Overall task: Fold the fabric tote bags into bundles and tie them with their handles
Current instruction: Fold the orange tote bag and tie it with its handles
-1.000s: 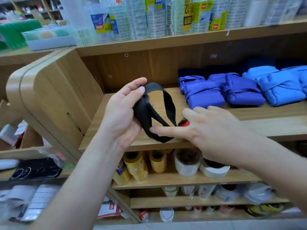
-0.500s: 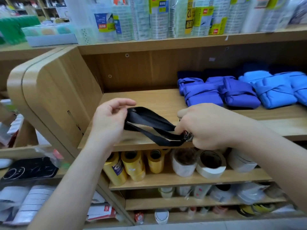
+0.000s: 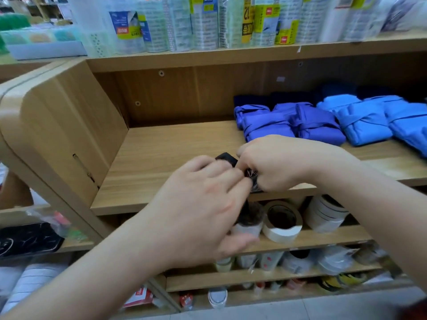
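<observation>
The black strap (image 3: 227, 158) sat bunched between both hands over the wooden shelf (image 3: 173, 153), mostly hidden. Half a second before, it had stretched as an open loop. The hands had since closed together, so I judged a knot was being cinched. The right hand (image 3: 282, 165) was clenched around it. The left hand (image 3: 203, 211) lay fingers-first over it, its grip lost in blur. Tied blue bundles (image 3: 318, 125) lay at two o'clock. At twelve o'clock a yellow-labelled pack (image 3: 248, 21) read "12"; other writing was unreadable.

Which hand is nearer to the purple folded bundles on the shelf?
Right. The right hand is just in front of the purple bundles; the left hand is lower and further left.
</observation>
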`<state>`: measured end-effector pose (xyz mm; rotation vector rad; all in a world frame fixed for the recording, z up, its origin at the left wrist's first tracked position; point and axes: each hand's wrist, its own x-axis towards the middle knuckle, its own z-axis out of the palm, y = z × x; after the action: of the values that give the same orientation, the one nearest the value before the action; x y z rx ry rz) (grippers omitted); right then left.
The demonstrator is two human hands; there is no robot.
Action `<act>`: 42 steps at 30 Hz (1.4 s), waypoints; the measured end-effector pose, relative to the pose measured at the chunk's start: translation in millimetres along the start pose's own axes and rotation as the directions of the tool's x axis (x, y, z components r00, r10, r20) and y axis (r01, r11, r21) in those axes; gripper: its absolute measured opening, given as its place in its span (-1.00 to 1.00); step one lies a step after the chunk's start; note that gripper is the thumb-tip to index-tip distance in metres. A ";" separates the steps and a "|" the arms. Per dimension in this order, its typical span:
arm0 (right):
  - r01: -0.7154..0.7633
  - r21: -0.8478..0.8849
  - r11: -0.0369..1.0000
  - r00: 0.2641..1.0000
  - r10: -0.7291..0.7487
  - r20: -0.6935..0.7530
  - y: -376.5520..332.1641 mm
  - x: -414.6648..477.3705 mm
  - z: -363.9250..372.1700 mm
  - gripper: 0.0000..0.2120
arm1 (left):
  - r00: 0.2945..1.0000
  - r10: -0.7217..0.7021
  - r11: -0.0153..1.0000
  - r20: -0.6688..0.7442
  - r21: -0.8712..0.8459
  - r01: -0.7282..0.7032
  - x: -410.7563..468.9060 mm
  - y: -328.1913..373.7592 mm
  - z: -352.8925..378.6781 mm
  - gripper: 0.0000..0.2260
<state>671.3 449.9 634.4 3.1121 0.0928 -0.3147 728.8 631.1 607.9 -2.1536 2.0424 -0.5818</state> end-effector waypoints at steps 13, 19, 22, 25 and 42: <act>-0.086 0.809 0.582 0.996 0.029 0.086 60.9 -28.5 2.7 -0.21 | 0.948 -0.042 0.224 0.315 -0.922 0.316 -12.6 -71.5 19.7 -0.87; -0.004 0.892 0.451 1.000 0.024 -0.008 53.7 -25.8 19.7 -0.27 | 0.986 -0.098 -0.687 -0.133 -0.708 -0.164 -14.4 -74.1 17.3 -0.82; 0.071 0.879 0.471 0.991 0.064 -0.114 41.4 -32.9 20.0 -0.08 | 0.971 -0.176 -0.845 -0.164 -0.480 -0.235 -6.8 -67.4 19.1 -0.56; 0.167 0.638 0.752 0.971 -0.013 -0.238 15.7 -41.6 13.7 0.00 | 0.978 -0.140 -0.868 -0.155 -0.457 -0.197 1.2 -62.4 11.5 -0.42; 0.114 0.354 0.928 0.960 -0.012 -0.280 -8.4 -18.3 8.2 -0.44 | 0.861 -0.475 -0.683 0.184 -0.694 -0.228 13.6 -54.0 -2.4 -0.59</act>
<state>651.3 457.1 630.0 3.5124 0.1544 0.1192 778.7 622.7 631.2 -3.0471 2.3319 3.1231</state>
